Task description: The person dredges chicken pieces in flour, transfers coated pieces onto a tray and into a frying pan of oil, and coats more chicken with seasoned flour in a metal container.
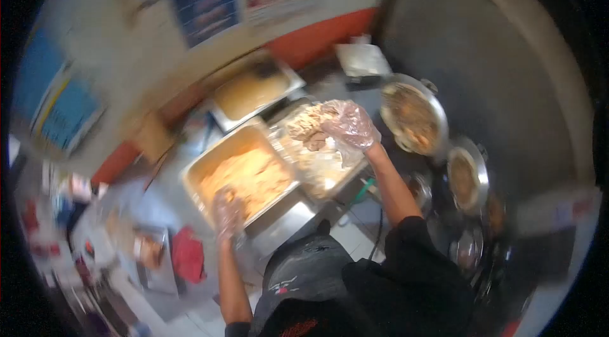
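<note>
My left hand, in a clear plastic glove, is at the near left edge of a deep metal pan. The pan holds an orange, lumpy food mix. Blur and the glove hide how its fingers are set. My right hand, also gloved in loose clear plastic, is over the tray to the right of the pan. Its fingers curl down at a pale, clumpy food, and what lies inside them is hidden. A darker brown piece is just below these fingers. Pale scraps and plastic film cover the tray.
Behind the pan stands a metal container of yellowish liquid or batter. On the right are a large pan of food and a smaller one. A white-topped box is at the back. Red cloth lies at lower left.
</note>
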